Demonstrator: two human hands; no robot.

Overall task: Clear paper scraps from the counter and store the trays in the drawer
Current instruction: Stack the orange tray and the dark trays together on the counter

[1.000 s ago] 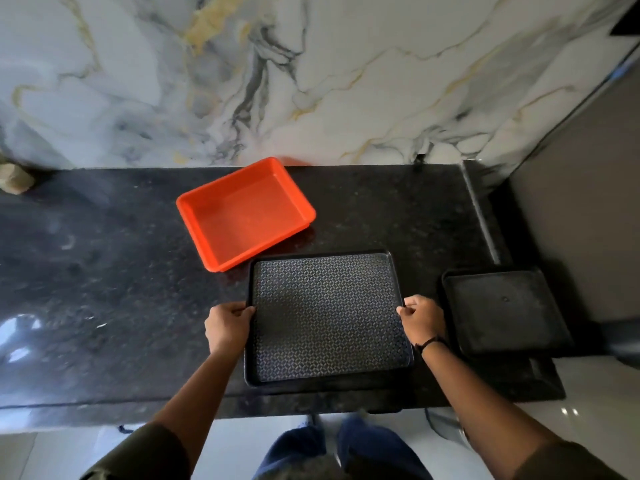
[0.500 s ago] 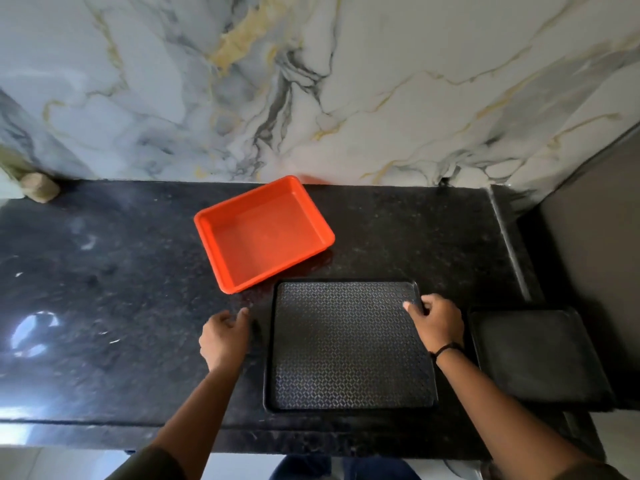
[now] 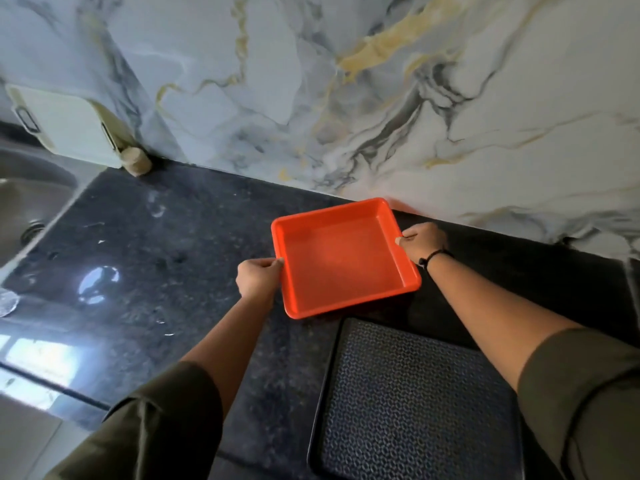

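An empty orange tray with raised walls sits on the black stone counter, close to the marble wall. My left hand grips its left rim and my right hand grips its right rim. A flat black tray with a diamond-pattern surface lies on the counter in front of the orange one, between my forearms. A few tiny white paper scraps lie on the counter to the left.
A steel sink is at the far left. A cream cutting board leans on the wall above it, with a small beige block at its foot. The counter's front edge runs along the lower left.
Both hands have let go of the black patterned tray and moved forward onto the orange tray's rims. The view has swung left, so the small black tray at right is out of sight.
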